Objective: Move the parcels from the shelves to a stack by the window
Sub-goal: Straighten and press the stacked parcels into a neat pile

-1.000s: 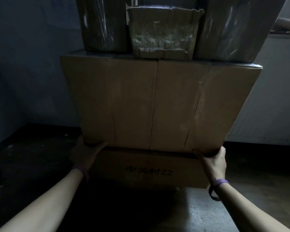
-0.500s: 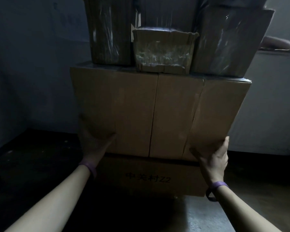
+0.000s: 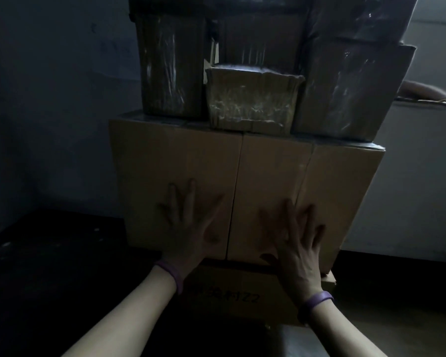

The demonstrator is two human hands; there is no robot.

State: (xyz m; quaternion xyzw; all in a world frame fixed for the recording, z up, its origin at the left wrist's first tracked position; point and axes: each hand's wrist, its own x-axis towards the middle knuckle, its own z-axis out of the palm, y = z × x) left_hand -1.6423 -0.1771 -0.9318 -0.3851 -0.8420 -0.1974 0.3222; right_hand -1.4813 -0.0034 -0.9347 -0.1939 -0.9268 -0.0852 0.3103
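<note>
large parcel | left hand flat, fingers spread on front | right hand likewise, grasping nothing

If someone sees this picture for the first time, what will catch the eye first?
The left hand and right hand press flat on the front of the large cardboard box at the centre. On top of it stands a small crumpled parcel between two taller wrapped parcels.

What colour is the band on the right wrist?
Purple; the wristband shows best in the head view.
</note>
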